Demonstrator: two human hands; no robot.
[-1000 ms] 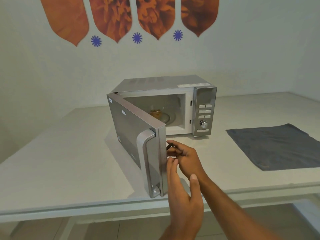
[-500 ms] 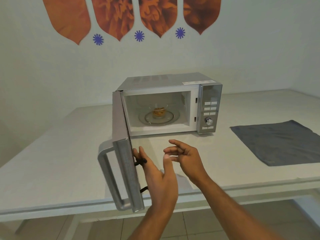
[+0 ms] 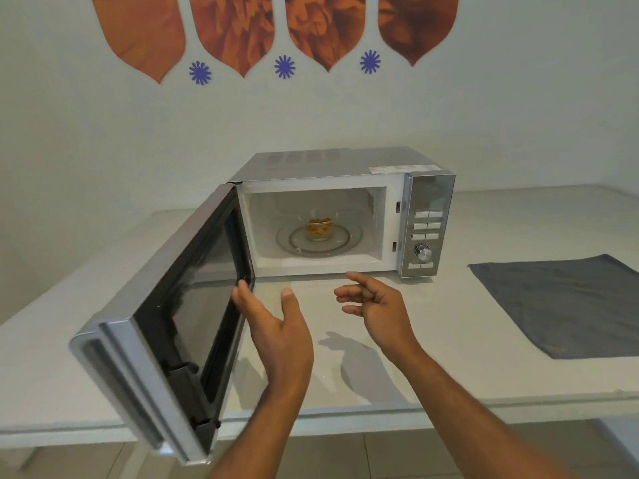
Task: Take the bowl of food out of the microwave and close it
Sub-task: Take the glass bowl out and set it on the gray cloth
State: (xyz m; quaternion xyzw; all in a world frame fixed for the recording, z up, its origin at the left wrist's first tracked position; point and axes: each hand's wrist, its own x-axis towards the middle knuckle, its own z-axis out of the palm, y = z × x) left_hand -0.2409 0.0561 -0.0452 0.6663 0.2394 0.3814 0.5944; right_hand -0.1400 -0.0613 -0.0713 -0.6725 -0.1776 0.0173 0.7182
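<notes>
I am seeing the microwave door (image 3: 179,305) standing wide open at the left, my left hand (image 3: 276,333) spreading flat with fingertips touching its inner edge, gripping nothing. The bowl of food (image 3: 320,229) is sitting on the glass turntable (image 3: 349,242) inside the microwave (image 3: 345,167). My right hand (image 3: 377,305) is hovering loosely open, empty. A grey cloth (image 3: 567,302) is lying at the right.

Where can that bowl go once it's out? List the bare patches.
Bare counter between the microwave front and the grey cloth; also left of the open door. Crowded directly before the cavity: both hands there.
</notes>
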